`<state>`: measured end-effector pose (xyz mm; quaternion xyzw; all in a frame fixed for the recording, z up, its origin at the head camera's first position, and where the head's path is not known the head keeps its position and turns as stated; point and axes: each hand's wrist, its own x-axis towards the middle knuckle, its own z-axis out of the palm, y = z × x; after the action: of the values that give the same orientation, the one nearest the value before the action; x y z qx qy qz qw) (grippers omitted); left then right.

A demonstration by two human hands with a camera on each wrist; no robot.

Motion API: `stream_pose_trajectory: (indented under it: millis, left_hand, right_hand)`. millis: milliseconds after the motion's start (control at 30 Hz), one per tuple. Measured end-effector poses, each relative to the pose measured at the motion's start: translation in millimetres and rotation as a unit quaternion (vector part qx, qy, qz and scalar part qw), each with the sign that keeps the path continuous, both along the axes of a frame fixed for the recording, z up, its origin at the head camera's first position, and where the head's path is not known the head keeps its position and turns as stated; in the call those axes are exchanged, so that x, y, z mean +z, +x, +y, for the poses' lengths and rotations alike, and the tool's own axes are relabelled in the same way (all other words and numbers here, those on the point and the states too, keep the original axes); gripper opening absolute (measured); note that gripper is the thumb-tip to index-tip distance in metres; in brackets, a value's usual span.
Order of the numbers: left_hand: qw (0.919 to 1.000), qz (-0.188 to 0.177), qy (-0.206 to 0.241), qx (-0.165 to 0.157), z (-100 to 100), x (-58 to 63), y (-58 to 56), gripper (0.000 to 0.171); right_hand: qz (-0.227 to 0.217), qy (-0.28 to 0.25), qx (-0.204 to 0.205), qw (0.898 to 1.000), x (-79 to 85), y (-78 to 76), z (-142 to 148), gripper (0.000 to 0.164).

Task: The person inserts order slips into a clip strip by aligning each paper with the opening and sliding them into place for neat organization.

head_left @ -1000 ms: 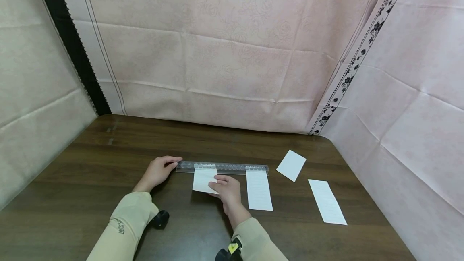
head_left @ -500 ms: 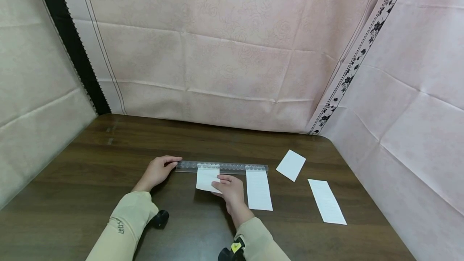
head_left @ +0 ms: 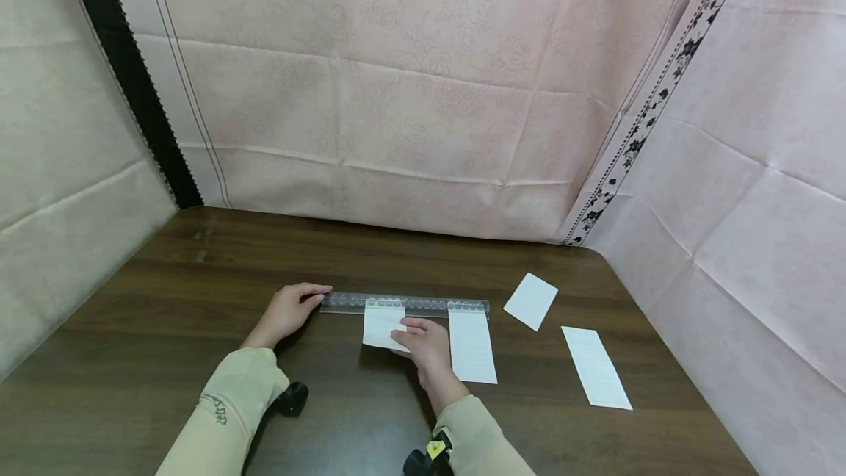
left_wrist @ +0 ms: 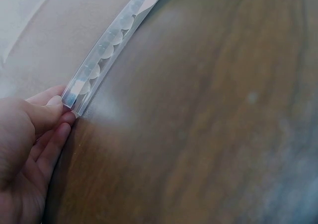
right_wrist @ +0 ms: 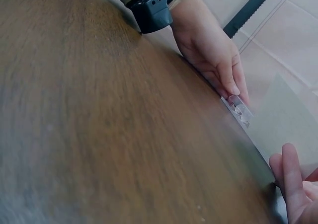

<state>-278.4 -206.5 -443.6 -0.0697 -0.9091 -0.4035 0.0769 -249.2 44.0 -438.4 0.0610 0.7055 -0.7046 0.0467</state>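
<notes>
A clear plastic ticket rail [head_left: 426,306] with a row of small round pieces inside lies across the tabletop. My left hand [head_left: 286,316] pinches its left end between thumb and fingers; the left wrist view shows this hand [left_wrist: 35,127] close up on the rail [left_wrist: 110,47]. A short white paper slip [head_left: 380,325] has its top edge in the rail, left of the middle. My right hand [head_left: 428,348] holds that slip by its lower right corner, thumb on top. In the right wrist view the slip [right_wrist: 283,119] slants up from the table. A longer lined slip [head_left: 472,347] hangs from the rail's right end.
Two loose slips lie to the right on the brown wooden table [head_left: 317,417]: a short one [head_left: 531,302] farther back and a long one [head_left: 597,368] nearer. Pale patterned cloth [head_left: 423,94] encloses the table at the back and sides.
My right hand has moved slightly right, sliding the short slip along the rail toward the longer slip. The left hand and the rail have stayed in place.
</notes>
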Motion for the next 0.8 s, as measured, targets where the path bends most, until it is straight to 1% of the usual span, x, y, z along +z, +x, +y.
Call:
stream_pose_trajectory:
  millis: [567,800]
  left_hand:
    - [1.0,0.001,0.003,-0.007,-0.6,-0.1,0.2,0.027]
    - [1.0,-0.001,0.002,-0.005,-0.3,1.2,0.4,0.027]
  right_hand:
    - [-0.004,0.008,0.002,1.0,1.6,-2.2,10.4,0.025]
    - [-0.005,0.011,0.0,1.0,3.1,-1.7,13.5,0.024]
